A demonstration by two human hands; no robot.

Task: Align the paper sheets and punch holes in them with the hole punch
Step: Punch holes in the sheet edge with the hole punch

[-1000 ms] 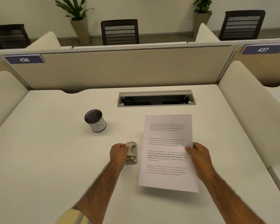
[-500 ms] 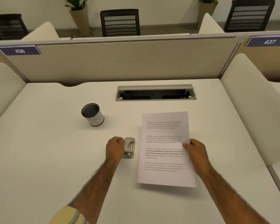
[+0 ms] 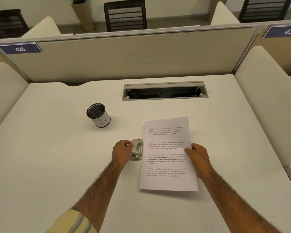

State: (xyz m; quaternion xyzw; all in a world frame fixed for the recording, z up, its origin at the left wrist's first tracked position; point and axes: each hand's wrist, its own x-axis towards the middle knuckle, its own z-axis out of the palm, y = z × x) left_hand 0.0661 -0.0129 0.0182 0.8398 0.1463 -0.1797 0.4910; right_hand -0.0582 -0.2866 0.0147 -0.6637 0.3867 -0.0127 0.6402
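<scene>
White printed paper sheets (image 3: 166, 180) lie as one stack on the desk (image 3: 49, 165), slightly lifted at the near edge. A small grey hole punch (image 3: 137, 149) sits against the stack's left edge, about halfway along it. My left hand (image 3: 122, 151) grips the punch from its left side, fingers curled on its lever. My right hand (image 3: 197, 154) pinches the right edge of the paper at mid-height, thumb on top. Whether the paper's edge is inside the punch slot I cannot tell.
A black mesh pen cup (image 3: 98, 115) with a white band stands to the far left of the paper. A cable tray opening (image 3: 165, 91) is set into the desk behind it. A beige partition (image 3: 133, 56) closes the back; padded side panels (image 3: 267, 98) flank the desk.
The paper stack has shifted left, so that its left edge now meets the hole punch. Both hands keep their grips. The camera has tilted down a little.
</scene>
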